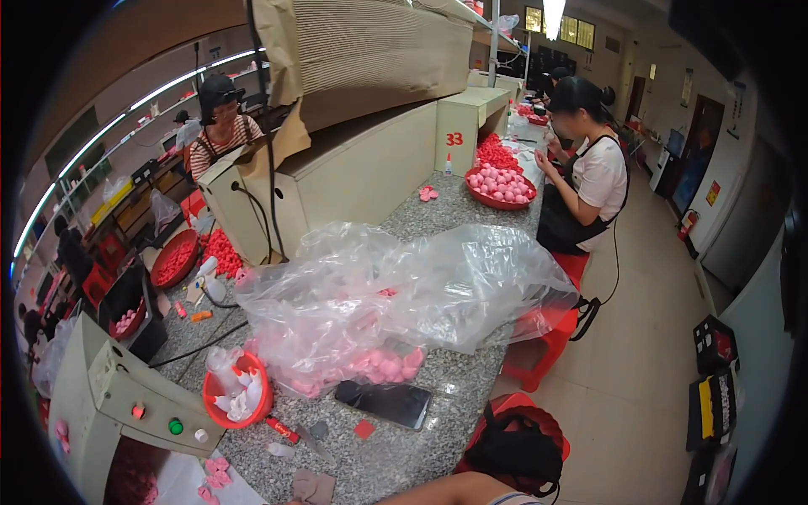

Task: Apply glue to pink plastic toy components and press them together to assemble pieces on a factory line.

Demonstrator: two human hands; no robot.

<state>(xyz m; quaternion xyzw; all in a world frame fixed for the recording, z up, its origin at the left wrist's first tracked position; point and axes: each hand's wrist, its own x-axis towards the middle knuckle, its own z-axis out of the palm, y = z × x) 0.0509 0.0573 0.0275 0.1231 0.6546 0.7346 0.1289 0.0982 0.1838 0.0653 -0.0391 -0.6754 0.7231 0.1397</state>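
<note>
Neither of my hands shows; only a bare arm (pixel 454 490) of mine, with a bit of striped sleeve, crosses the lower edge. Nearest to it on the speckled stone worktop lie a brownish flat pad (pixel 313 486), a small red square (pixel 364 430) and a dark phone (pixel 384 403). A large clear plastic bag (pixel 471 286) lies crumpled across the worktop, with pink rounded pieces (pixel 387 365) under or inside its near edge. Left of these stands an orange-red basket (pixel 268 396) holding white bottles. A red tube (pixel 283 430) lies beside it.
At left a grey machine housing (pixel 93 396) has a green button (pixel 175 426) and pink pieces by its opening. Beyond the bag, a red basket (pixel 497 202) is heaped with pink balls. A co-worker (pixel 599 168) sits there. A black bag (pixel 515 450) rests on a red stool at right.
</note>
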